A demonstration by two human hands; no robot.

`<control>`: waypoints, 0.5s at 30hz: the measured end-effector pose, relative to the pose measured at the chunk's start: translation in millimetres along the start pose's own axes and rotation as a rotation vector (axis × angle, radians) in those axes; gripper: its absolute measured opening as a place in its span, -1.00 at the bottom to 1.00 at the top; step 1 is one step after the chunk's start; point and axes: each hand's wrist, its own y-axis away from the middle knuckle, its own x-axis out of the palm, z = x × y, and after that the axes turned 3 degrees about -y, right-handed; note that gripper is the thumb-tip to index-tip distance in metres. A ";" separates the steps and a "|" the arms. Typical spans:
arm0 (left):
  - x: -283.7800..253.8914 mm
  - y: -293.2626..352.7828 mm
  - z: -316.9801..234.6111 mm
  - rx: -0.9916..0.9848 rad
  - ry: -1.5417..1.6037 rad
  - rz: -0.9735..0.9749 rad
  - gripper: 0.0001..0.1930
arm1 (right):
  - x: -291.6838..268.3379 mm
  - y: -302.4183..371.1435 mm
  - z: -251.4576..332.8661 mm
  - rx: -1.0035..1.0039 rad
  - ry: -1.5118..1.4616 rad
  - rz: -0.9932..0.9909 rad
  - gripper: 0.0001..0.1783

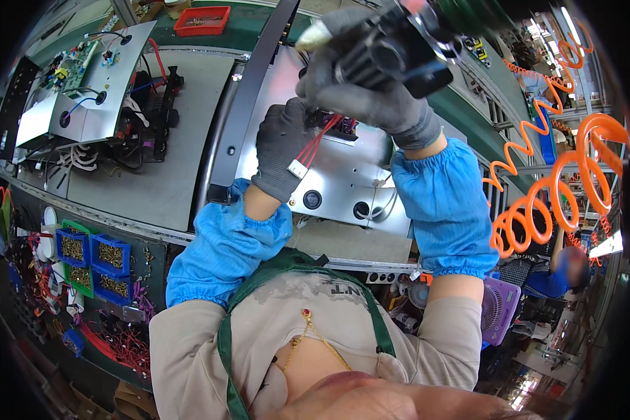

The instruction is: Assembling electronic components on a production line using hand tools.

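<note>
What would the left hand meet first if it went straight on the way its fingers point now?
Probably the dark component with red wires on the metal panel; the left hand points up-right towards it and seems to touch it already. Depth is unclear.

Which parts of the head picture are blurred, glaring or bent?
Head view: the black power tool in the right hand is motion-blurred; the metal panel shows soft glare; bench edges curve toward the dark fisheye rim; the left hand is sharp.
</note>
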 end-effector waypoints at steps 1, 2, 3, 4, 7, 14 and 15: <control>-1.5 -1.9 -1.4 -0.005 0.043 -0.003 -0.73 | -0.2 2.0 -7.5 0.111 0.072 -0.086 -0.51; -1.9 -3.0 -2.1 -0.009 0.085 -0.006 -0.73 | -0.7 3.7 -11.2 0.222 0.143 -0.172 -0.58; -0.8 -2.7 -1.7 -0.006 0.087 0.000 -0.73 | -2.3 6.7 -9.8 0.120 0.174 -0.118 -0.63; 0.1 -1.9 -0.3 0.006 0.112 -0.017 -0.73 | -5.4 8.0 -15.0 0.165 0.039 -0.148 -0.64; 1.4 -1.1 0.7 0.019 0.140 -0.032 -0.73 | -7.9 13.0 -12.8 0.267 -0.186 -0.190 -0.67; -2.5 -1.2 -3.4 -0.015 0.118 0.023 -0.71 | -1.4 4.7 -21.1 0.080 -0.002 -0.175 -0.79; -2.0 -1.3 -4.3 -0.015 0.117 0.023 -0.71 | -1.7 2.9 -24.6 -0.021 0.246 -0.161 -0.83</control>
